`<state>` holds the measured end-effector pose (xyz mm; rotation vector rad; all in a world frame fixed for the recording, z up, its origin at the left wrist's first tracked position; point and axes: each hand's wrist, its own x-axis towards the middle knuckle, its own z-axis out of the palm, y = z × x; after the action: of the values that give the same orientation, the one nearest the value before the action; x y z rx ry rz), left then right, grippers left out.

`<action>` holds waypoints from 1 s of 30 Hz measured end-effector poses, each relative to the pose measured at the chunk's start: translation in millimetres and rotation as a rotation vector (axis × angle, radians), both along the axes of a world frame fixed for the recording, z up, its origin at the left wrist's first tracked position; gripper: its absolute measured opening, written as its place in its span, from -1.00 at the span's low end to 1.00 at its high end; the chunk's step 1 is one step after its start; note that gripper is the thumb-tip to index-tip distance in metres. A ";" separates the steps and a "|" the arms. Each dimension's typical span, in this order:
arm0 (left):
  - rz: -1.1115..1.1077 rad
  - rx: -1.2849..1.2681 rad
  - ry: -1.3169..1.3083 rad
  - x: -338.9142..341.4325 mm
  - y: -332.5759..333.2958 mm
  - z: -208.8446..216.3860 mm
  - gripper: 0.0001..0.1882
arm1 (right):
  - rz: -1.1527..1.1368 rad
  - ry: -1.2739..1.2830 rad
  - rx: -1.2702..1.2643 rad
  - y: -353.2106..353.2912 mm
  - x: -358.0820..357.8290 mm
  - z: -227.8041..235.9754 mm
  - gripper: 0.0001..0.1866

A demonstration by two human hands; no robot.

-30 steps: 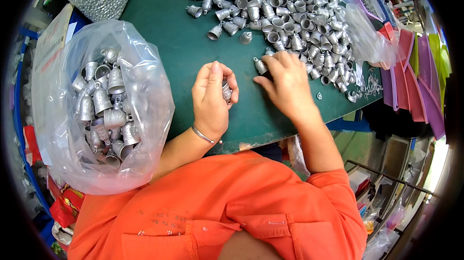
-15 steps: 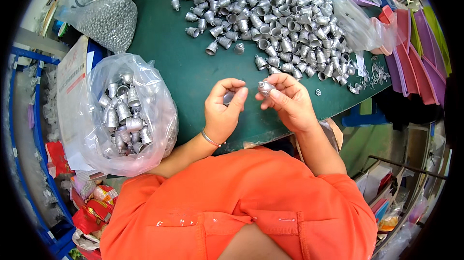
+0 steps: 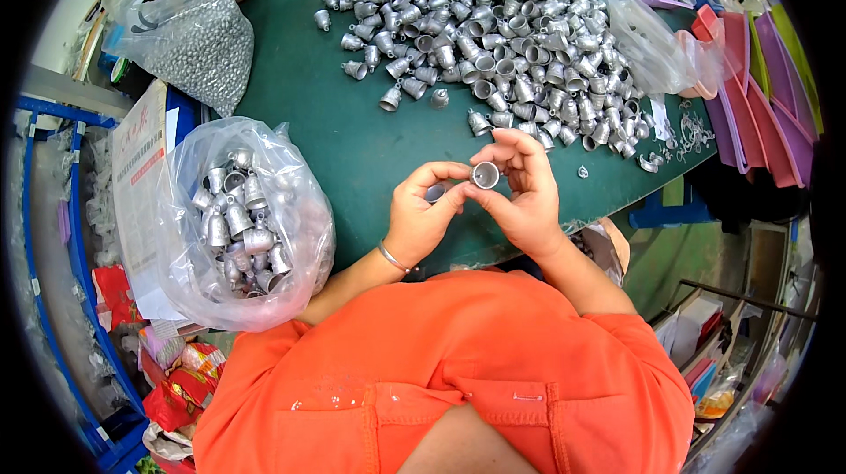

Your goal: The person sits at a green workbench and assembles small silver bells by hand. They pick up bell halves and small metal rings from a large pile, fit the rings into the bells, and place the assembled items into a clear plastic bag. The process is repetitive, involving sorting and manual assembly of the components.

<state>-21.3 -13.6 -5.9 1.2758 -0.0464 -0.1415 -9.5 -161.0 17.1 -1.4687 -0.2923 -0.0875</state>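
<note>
My right hand [image 3: 526, 196] pinches a small silver metal bell [image 3: 485, 175], its hollow mouth facing up at me. A second silver bell [image 3: 434, 193] shows partly inside the curled fingers of my left hand [image 3: 423, 217]. My left thumb and forefinger reach across to the rim of the bell in my right hand, and the two hands meet there. Beyond them lies a large heap of similar silver bells [image 3: 502, 42] on the green tabletop [image 3: 291, 77]. To my left, a clear plastic bag [image 3: 304, 245] stands with its mouth wide, holding several more bells.
A tied clear bag of small silver beads [image 3: 198, 51] sits at the far left. Beside the bell bag lies a printed paper sheet [image 3: 141, 201]. Small metal pieces [image 3: 692, 135] are scattered at the table's right, near stacked coloured plastic trays [image 3: 749, 104]. A blue rack [image 3: 75, 245] stands left.
The bell in my right hand has turned from knob end showing to open mouth facing up. My left hand has moved right and now meets the right hand.
</note>
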 end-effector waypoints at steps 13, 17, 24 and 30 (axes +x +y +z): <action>-0.031 -0.049 0.035 3.3 8.1 -3.7 -0.70 | -0.070 -0.349 -0.512 -1.0 10.0 4.2 -0.36; -0.044 -0.262 0.150 4.2 8.4 -2.5 -0.69 | -0.028 -0.162 -0.386 -11.1 10.4 -2.5 -0.46; -0.013 -0.043 -0.159 5.1 6.3 -2.5 -0.70 | 0.208 0.399 0.255 -8.2 6.7 -8.6 -0.72; -0.002 -0.372 0.007 8.6 5.1 -4.4 -0.72 | 0.454 0.653 0.981 -13.2 9.4 -19.2 -0.75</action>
<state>-12.8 -8.5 -10.3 0.9036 -0.0653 -0.1322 0.0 -174.3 -2.2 -0.3813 -0.0148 0.5415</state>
